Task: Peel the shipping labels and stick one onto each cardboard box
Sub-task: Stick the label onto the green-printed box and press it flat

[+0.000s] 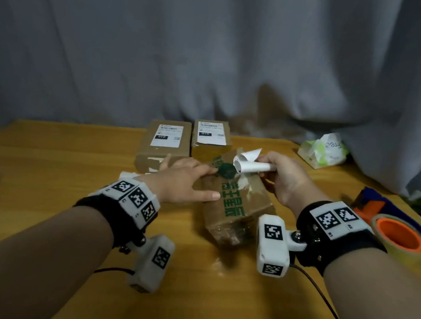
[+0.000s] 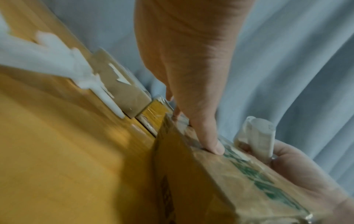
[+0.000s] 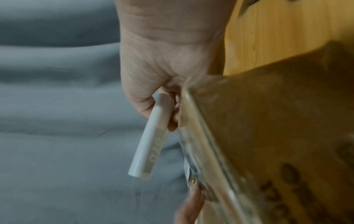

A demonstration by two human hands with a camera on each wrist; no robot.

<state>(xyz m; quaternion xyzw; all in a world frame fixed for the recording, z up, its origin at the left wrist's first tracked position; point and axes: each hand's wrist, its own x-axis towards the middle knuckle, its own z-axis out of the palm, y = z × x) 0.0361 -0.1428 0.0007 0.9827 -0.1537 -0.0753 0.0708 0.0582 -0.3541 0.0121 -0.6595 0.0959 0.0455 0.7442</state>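
Note:
A cardboard box with green print (image 1: 235, 204) lies in the middle of the wooden table (image 1: 47, 156). My left hand (image 1: 186, 180) lies flat on its left top side with straight fingers (image 2: 208, 141) pressing down. My right hand (image 1: 278, 177) holds a curled white shipping label (image 1: 249, 163) just above the box's far end; in the right wrist view the rolled label (image 3: 151, 141) sits between thumb and fingers. Behind stand two cardboard boxes, the left labelled box (image 1: 165, 143) and the right labelled box (image 1: 210, 138), each with a white label on top.
Scraps of white backing paper (image 2: 47, 59) lie left of the boxes. A tape roll with an orange core (image 1: 399, 238) sits at the right edge, a tissue pack (image 1: 323, 151) at the back right. A grey curtain (image 1: 217, 42) hangs behind the table.

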